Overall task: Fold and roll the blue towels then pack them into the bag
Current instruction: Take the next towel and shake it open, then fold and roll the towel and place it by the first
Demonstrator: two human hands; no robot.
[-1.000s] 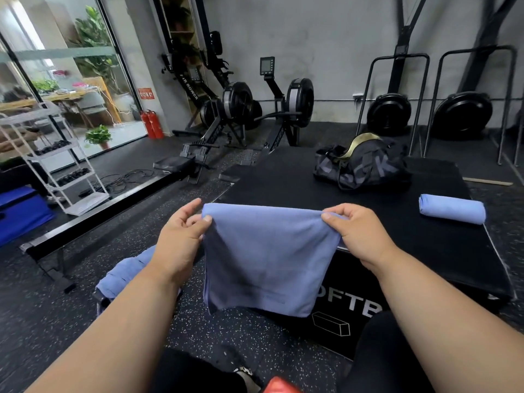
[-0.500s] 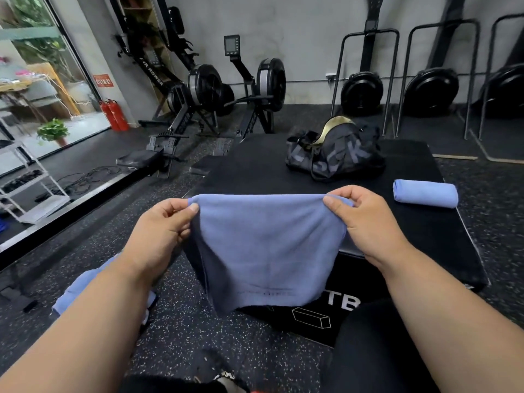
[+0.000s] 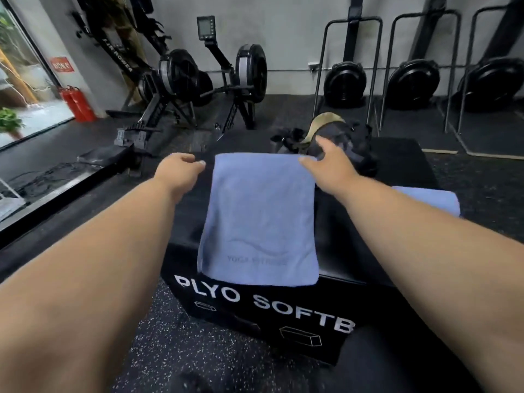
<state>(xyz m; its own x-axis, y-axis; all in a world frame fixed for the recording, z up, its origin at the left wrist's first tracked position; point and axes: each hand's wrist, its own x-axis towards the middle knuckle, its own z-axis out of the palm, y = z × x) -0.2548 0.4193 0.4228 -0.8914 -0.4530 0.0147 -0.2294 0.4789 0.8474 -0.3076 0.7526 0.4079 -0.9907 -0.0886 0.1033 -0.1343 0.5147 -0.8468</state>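
- At about nine o'clock, far from the person, red fire extinguishers (image 3: 76, 104) stood by the glass door, out of the way.
- At eleven o'clock, black rowing machines (image 3: 198, 80) were parked by the wall.
- The left hand (image 3: 177, 173) was just beside the top left corner of the folded towel (image 3: 259, 222). Its fingers were bent a little and held nothing, so it looked let go. I think it had that spot so it could smooth the corner.
- The folded towel lay flat in the middle, on top of the black box (image 3: 368, 251). Its near edge hung a bit over the front of the box. Flat like that, it looked ready to be rolled up.
- The right hand (image 3: 326, 165) was at the top right corner of the towel, at about one o'clock. Its fingers touched the edge, but I could not tell if they pinched it.
- The bag (image 3: 334, 137) sat at twelve o'clock, at the far end of the box, close enough to reach for packing.
- At three o'clock, a rolled towel (image 3: 436, 202) lay on the box, beside the right arm. It was not in the bag yet.
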